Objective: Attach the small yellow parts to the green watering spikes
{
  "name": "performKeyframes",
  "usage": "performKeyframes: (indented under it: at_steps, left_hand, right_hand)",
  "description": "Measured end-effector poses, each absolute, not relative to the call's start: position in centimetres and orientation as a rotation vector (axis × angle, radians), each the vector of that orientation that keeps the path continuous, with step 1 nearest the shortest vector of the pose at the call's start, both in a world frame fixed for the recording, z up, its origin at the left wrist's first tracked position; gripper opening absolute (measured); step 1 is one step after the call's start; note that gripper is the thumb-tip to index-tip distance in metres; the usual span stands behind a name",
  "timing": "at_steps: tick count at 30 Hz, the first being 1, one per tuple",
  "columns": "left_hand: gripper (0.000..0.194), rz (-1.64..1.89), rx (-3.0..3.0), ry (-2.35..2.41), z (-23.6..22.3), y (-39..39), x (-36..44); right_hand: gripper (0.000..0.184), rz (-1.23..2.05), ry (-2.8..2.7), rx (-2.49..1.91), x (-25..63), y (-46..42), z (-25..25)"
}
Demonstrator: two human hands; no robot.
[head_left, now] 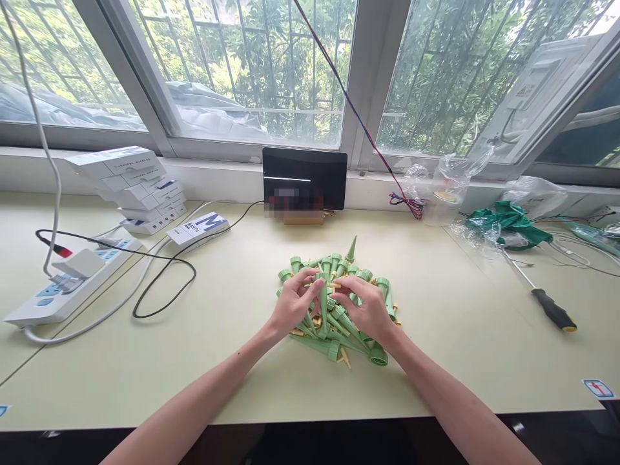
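My left hand is closed around a green plastic watering spike, its ribbed cap end up and its tapered tip pointing down. My right hand pinches a small yellow valve piece between thumb and fingers, close beside the spike's upper end. Whether the two parts touch is too small to tell. Beneath and around both hands lies a pile of similar green spikes mixed with small yellow pieces. One spike stands tip up at the back of the pile. The hands hide part of the heap.
Behind the pile a dark tablet leans on a stand. At left are a power strip, a looping black cable and stacked white boxes. On the right lie a screwdriver and a green plastic bag.
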State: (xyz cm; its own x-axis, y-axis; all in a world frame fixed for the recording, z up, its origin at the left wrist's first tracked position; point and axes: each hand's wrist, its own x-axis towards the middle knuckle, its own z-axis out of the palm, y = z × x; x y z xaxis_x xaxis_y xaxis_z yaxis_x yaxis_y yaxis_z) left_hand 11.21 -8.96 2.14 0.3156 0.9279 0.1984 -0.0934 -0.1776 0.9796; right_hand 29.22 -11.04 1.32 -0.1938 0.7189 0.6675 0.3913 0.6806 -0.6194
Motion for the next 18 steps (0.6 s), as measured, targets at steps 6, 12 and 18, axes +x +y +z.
performKeyframes:
  at_steps: [6, 12, 18]
  left_hand:
    - [0.032, 1.119, 1.455, 0.836, 2.16, -8.86, 11.0]
    - [0.027, 1.142, 1.49, 0.792, 2.49, -8.82, 10.96]
    - [0.025, 1.138, 1.527, 0.788, 2.55, -8.86, 11.02]
  right_hand:
    - [0.014, 0.404, -1.815, -0.881, 29.17, -10.97, 1.34]
    - [0.021, 0.668, -1.687, -0.914, 29.42, -11.02, 1.91]
    - [0.018, 0.833, -1.646, -0.945, 29.6, -11.06, 2.12]
